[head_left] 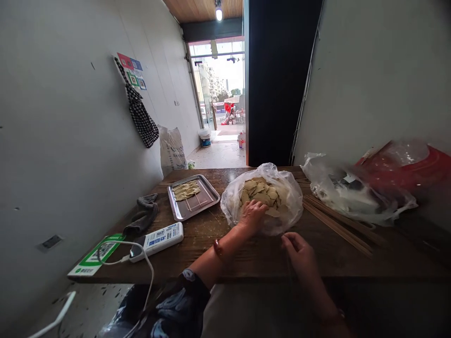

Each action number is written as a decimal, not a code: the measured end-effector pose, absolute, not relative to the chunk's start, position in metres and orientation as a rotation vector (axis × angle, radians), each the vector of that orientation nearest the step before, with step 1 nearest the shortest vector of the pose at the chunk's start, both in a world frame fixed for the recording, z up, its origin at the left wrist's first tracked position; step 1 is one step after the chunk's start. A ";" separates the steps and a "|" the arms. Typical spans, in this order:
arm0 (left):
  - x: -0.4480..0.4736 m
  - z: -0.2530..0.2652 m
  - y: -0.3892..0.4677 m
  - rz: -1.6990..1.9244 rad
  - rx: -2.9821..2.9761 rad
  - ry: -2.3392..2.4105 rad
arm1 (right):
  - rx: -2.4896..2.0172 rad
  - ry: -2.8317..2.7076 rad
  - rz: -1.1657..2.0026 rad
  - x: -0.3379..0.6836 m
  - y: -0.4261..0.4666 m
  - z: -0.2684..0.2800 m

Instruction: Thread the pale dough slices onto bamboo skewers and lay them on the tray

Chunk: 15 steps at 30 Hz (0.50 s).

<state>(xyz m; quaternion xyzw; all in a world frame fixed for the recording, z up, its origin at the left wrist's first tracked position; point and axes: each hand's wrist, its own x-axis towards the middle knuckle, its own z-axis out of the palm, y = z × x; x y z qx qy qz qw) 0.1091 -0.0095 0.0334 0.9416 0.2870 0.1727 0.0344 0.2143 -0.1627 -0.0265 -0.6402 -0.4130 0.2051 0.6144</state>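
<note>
A clear plastic bag [229, 195] full of thin, pale yellow-green slices [260, 190], which look like potato, stands opened on the table. My left hand [252, 215] reaches over its near rim, fingers curled down onto the slices; whether a slice is gripped is hidden. Just right of and nearer than the bag, my right hand [299, 249] is closed in a pinch above the table. What it pinches is too thin and dark to make out. On a metal tray [209, 208] to the left lie flat rows of slices [186, 190] with thin wooden skewers [197, 206] sticking out.
Long brown sticks [338, 225] lie right of the bag, beside crumpled clear plastic [366, 197] and a red bag [423, 164]. At left are a dark cloth [143, 213], a white power bank [162, 240] with a cable, and a green code card [97, 256]. The wooden table [200, 234] meets the left wall.
</note>
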 end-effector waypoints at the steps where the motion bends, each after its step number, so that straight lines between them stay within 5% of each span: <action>1: 0.107 0.033 -0.008 0.571 2.862 0.851 | -1.478 -0.952 0.475 0.214 -0.162 -0.027; 7: 0.090 0.045 0.006 0.898 2.038 0.805 | -1.479 -0.979 0.471 0.214 -0.163 -0.024; 15: 0.068 0.040 0.012 0.863 1.228 0.536 | -1.458 -0.984 0.500 0.203 -0.164 -0.024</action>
